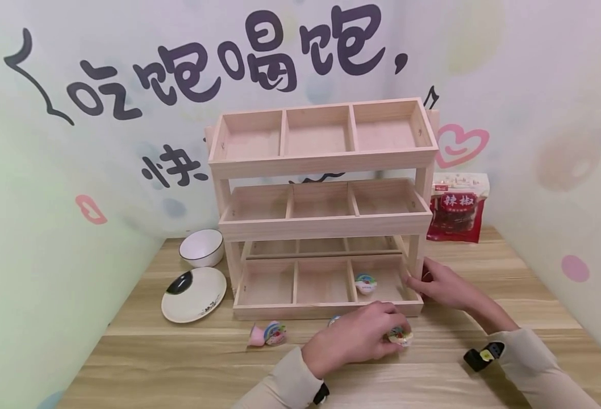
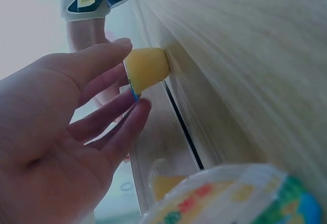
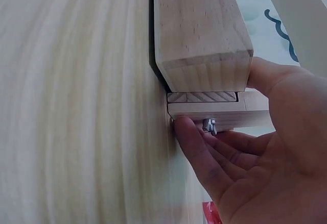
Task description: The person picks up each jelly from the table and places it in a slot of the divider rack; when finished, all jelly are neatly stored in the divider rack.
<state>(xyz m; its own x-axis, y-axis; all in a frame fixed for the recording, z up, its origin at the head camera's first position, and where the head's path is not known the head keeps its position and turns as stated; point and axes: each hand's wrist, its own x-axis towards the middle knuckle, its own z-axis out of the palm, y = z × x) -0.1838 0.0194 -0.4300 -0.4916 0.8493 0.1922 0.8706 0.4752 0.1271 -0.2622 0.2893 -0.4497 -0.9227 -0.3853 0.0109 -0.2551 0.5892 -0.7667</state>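
Observation:
My left hand [image 1: 357, 335] pinches a small yellow jelly cup [image 2: 148, 68] by its rim, close over the tabletop in front of the rack. The cup's printed lid [image 1: 400, 335] shows past the fingertips in the head view. My right hand [image 1: 443, 287] grips the lower right end of the three-tier wooden rack [image 1: 326, 311]; the right wrist view shows its fingers around the side board, by a metal wing nut [image 3: 209, 126]. Another jelly cup [image 1: 366, 284] sits in the bottom tier's right compartment. One more lid [image 1: 334, 320] is mostly hidden behind my left hand.
Left of my left hand, a pink jelly cup [image 1: 257, 336] lies beside another lidded cup [image 1: 276, 333]. A white bowl [image 1: 201, 248] and a plate [image 1: 198, 292] stand left of the rack. A red food bag [image 1: 456, 210] leans on the wall behind it.

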